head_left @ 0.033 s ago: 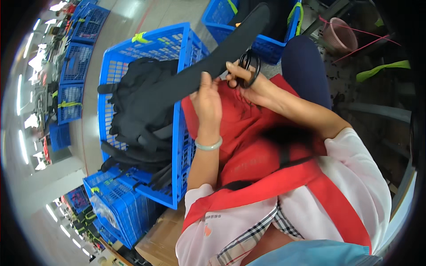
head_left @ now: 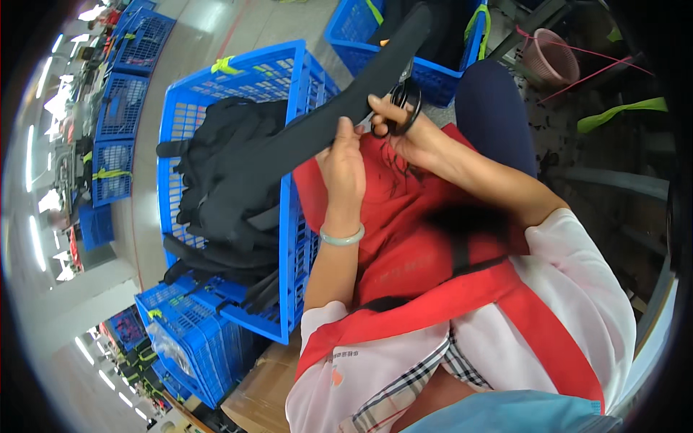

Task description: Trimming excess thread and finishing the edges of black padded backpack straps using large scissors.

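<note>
Head view: left hand [head_left: 343,164] pinches black fabric strip [head_left: 328,121], thumb uppermost; right hand [head_left: 404,137] curls round black-handled scissors [head_left: 411,95], thumb against strip. Strip lies slantwise across rim of blue crate [head_left: 289,252], above red apron [head_left: 397,216]

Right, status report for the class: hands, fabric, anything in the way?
Left hand touching black fabric strip. Right hand holding black-handled scissors. Blue crate rim under strip.

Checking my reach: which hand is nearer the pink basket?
Right. The right hand, holding scissors, sits left of the basket; the left hand, at black cloth, is farther left.
</note>
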A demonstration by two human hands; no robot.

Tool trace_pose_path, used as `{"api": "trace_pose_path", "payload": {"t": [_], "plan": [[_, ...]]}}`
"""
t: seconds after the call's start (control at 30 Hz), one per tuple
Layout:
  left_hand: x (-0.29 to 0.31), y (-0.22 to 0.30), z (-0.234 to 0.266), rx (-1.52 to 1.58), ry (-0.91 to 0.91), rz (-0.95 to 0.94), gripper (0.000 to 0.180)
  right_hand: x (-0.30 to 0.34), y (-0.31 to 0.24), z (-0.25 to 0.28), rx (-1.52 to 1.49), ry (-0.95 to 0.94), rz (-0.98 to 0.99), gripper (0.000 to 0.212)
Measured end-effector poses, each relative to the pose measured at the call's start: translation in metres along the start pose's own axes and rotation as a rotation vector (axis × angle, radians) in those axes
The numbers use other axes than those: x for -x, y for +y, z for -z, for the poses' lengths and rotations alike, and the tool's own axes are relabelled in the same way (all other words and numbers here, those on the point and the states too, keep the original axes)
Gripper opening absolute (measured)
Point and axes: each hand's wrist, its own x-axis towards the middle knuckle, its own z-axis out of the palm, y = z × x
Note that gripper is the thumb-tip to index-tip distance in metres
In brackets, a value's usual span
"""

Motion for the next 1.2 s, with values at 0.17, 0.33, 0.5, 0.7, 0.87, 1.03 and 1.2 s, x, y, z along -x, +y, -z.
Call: {"api": "trace_pose_path", "payload": {"t": [0.17,0.33,0.5,0.7,0.87,1.03,1.2], "plan": [[-0.018,-0.018,0.006,-0.478,-0.222,0.061,0.026,-0.078,-0.068,0.032,-0.075,0.126,0.078,0.013],[-0.01,-0.042,0.007,-0.397,-0.368,0.557,0.029,-0.211,-0.225,0.144,-0.006,-0.079,0.113,0.011],[-0.014,-0.044,-0.022,-0.562,-0.526,0.487,0.026,-0.244,-0.411,0.203,0.17,-0.059,-0.013,0.02],[-0.019,-0.037,-0.002,-0.768,-0.441,0.444,0.024,-0.252,-0.283,0.247,1.73,0.596,0.055,0.026],[-0.018,-0.042,-0.003,-0.709,-0.539,0.299,0.021,-0.238,-0.28,0.286,1.447,0.394,0.284,0.033],[-0.014,0.02,0.022,-0.749,-0.323,-0.032,0.017,-0.206,-0.256,0.233,1.874,-0.047,0.27,0.033],[0.007,0.093,0.155,-0.589,0.31,0.103,0.019,-0.138,-0.222,0.168,1.986,0.023,0.197,0.032]]}}
